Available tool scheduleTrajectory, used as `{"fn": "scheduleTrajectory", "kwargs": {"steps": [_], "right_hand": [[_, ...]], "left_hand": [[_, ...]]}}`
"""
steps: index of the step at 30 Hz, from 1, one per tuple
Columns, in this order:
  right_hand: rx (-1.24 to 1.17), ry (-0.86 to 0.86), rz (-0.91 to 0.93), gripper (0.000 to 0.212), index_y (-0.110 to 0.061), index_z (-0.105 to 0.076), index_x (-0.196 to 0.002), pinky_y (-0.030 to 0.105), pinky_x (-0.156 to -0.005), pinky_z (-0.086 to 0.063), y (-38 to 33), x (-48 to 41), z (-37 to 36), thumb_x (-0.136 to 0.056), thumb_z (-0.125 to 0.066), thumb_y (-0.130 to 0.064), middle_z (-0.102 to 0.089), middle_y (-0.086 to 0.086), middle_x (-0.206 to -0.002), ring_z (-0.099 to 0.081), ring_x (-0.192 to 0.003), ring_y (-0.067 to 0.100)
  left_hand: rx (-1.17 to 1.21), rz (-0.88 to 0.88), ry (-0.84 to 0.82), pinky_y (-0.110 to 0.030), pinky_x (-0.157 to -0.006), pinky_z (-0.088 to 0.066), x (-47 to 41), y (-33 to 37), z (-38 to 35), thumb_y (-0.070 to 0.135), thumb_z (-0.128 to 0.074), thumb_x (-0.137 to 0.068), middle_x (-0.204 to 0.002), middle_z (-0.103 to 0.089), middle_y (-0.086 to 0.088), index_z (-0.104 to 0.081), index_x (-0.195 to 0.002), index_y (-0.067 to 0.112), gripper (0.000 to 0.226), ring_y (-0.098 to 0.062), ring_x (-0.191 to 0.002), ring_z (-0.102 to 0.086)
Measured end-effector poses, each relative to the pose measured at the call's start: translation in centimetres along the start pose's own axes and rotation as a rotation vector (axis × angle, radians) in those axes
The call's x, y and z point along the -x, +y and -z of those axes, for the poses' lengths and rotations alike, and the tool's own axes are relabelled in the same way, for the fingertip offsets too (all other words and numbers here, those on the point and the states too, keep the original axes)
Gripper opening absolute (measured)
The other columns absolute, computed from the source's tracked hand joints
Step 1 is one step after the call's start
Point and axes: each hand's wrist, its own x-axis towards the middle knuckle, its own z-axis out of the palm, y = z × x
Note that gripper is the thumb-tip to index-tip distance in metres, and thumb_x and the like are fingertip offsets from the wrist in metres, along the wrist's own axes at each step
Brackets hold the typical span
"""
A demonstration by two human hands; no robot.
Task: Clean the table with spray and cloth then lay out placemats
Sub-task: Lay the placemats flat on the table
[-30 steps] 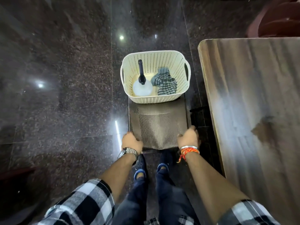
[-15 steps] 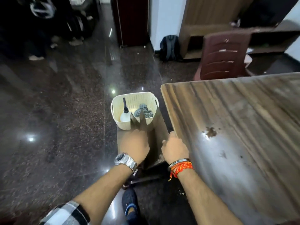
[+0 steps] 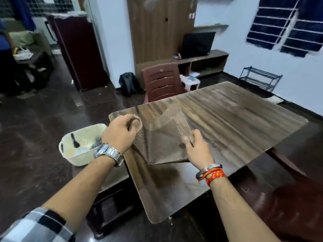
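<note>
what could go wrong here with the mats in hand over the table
1. Both the left hand and right hand hold the placemats by their edges; the sheets are fanning apart, so one could slip free.
2. The mats hang near the table corner, so a dropped one might slide off the edge.
3. The spray bottle and cloth sit in the basket on the floor; mats could go down on an uncleaned table.

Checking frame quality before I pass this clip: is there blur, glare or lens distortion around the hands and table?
Head view: motion blur smears the woven placemats and the basket; both hands, left hand and right hand, stay fairly readable. Soft glare sheens the table. Wide-angle bending curves the table's edges and the window.
</note>
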Motion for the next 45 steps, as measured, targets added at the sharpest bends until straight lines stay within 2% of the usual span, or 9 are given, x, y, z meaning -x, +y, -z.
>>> {"fn": "scheduleTrajectory", "kwargs": {"steps": [12,18,23,27,30,33,35,38,45], "right_hand": [[-0.078,0.409,-0.307,0.023,-0.01,-0.044,-0.11,0.034,-0.066,-0.034,9.0,-3.0,4.2,-0.097,-0.048,-0.029,-0.057,0.012,-0.086,-0.058,-0.086,0.039],[-0.111,0.645,-0.394,0.016,-0.005,-0.048,-0.106,0.029,-0.063,-0.029,11.5,-4.7,3.7,-0.096,-0.051,-0.017,-0.058,0.009,-0.083,-0.06,-0.085,0.038],[-0.139,0.821,-0.494,0.019,-0.002,-0.047,-0.108,0.03,-0.058,-0.019,14.4,-6.4,4.3,-0.097,-0.05,-0.016,-0.065,0.026,-0.086,-0.06,-0.079,0.043],[-0.173,0.901,-0.642,0.024,-0.003,-0.046,-0.111,0.038,-0.066,-0.04,19.6,-10.1,5.0,-0.096,-0.05,-0.02,-0.065,0.028,-0.095,-0.061,-0.086,0.045],[0.031,0.823,-0.725,0.047,0.003,-0.044,-0.123,0.045,-0.087,-0.044,24.7,-12.3,4.7,-0.09,-0.051,-0.03,-0.057,0.03,-0.115,-0.055,-0.104,0.048],[0.476,0.419,-0.555,0.067,-0.003,-0.044,-0.133,0.055,-0.104,-0.032,29.2,-12.7,2.3,-0.08,-0.044,-0.046,-0.047,0.028,-0.134,-0.043,-0.122,0.047],[0.629,0.172,-0.418,0.068,-0.018,-0.041,-0.141,0.055,-0.11,-0.018,31.0,-12.5,0.5,-0.082,-0.04,-0.052,-0.038,0.014,-0.148,-0.034,-0.134,0.041],[0.667,0.062,-0.43,0.067,-0.026,-0.034,-0.146,0.054,-0.113,-0.002,33.2,-13.3,-0.4,-0.087,-0.031,-0.057,-0.027,0.005,-0.155,-0.02,-0.142,0.036],[0.692,0.033,-0.487,0.068,-0.028,-0.015,-0.151,0.05,-0.114,0.007,35.7,-16.8,2.6,-0.091,-0.028,-0.057,-0.005,0.003,-0.16,0.002,-0.146,0.03]], "left_hand": [[0.245,0.071,-0.088,-0.041,-0.079,-0.053,-5.7,5.7,-10.0,0.038,-0.051,-0.099,-0.09,-0.072,-0.016,-0.061,-0.103,0.021,0.02,-0.039,-0.089,-0.067],[0.119,-0.054,-0.205,-0.045,-0.081,-0.052,-9.7,8.0,-16.1,0.042,-0.05,-0.1,-0.102,-0.072,-0.023,-0.062,-0.113,0.019,0.029,-0.045,-0.098,-0.065],[0.119,-0.177,-0.204,-0.045,-0.083,-0.052,-12.8,11.3,-22.2,0.042,-0.051,-0.1,-0.108,-0.073,-0.018,-0.067,-0.116,0.016,0.035,-0.042,-0.103,-0.066],[0.068,-0.222,-0.354,-0.047,-0.093,-0.048,-15.2,13.9,-29.7,0.039,-0.055,-0.097,-0.129,-0.061,-0.017,-0.056,-0.136,0.016,0.045,-0.041,-0.115,-0.06],[-0.181,-0.271,-0.51,-0.05,-0.109,-0.038,-13.4,14.5,-36.2,0.05,-0.051,-0.096,-0.157,-0.037,-0.015,-0.029,-0.156,0.019,0.071,-0.038,-0.137,-0.041],[-0.34,-0.271,-0.851,-0.054,-0.121,-0.014,-8.4,14.8,-42.3,0.067,-0.031,-0.097,-0.17,-0.008,-0.001,-0.011,-0.16,0.037,0.073,-0.026,-0.155,-0.008],[-0.376,-0.221,-0.985,-0.059,-0.121,-0.001,-5.9,15.0,-45.0,0.072,-0.024,-0.095,-0.17,0.008,0.005,-0.004,-0.158,0.046,0.071,-0.024,-0.156,0.007],[-0.427,-0.222,-0.973,-0.063,-0.119,0.006,-5.0,15.7,-48.2,0.075,-0.022,-0.093,-0.168,0.02,0.006,0.005,-0.157,0.049,0.074,-0.027,-0.154,0.016],[-0.416,-0.261,-0.913,-0.071,-0.113,0.011,-7.0,18.7,-52.5,0.084,-0.017,-0.085,-0.168,0.016,0.009,0.001,-0.155,0.053,0.078,-0.026,-0.154,0.018]]}}
